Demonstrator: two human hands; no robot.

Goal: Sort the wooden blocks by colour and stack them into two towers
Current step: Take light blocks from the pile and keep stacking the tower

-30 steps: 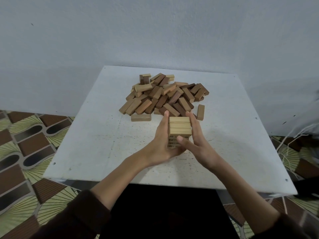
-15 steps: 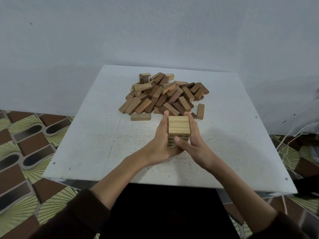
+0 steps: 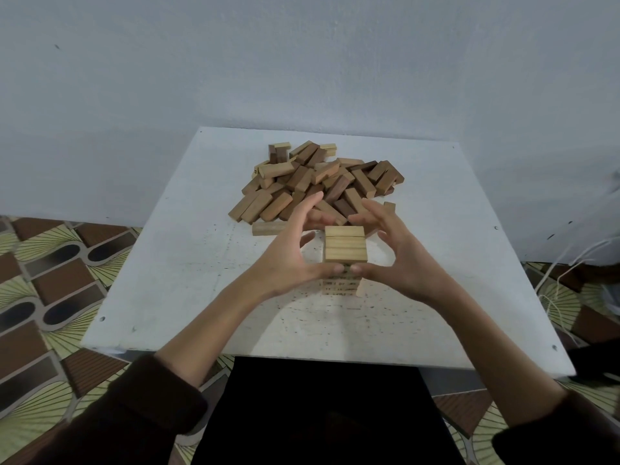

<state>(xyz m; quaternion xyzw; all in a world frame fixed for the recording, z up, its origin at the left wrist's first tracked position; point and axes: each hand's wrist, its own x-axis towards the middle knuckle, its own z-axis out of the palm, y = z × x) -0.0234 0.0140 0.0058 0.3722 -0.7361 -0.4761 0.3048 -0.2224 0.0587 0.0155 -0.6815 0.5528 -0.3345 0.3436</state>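
**A:** Left of centre, one pale block (image 3: 268, 228) is lying alone on the white table (image 3: 167, 263). Just beside it the left hand (image 3: 288, 260) is coming away from the light-wood tower (image 3: 345, 245).

**B:** Yes, half a second ago both palms were pressing its sides. Now those fingers are spreading, loosely curved and gripping nothing, with only the thumb tip reaching the near face.

**A:** The right hand (image 3: 406, 263) is doing the same, opening wide, its thumb meeting the other in front of the tower at mid-frame.

**B:** So the squaring-up looks finished and the tower is standing free. The mixed pile (image 3: 318, 186) is waiting behind it at upper centre, and there's no dark tower yet.

**A:** Any writing?

**B:** I'm seeing dark marks on the lower blocks, but they're too small to read.
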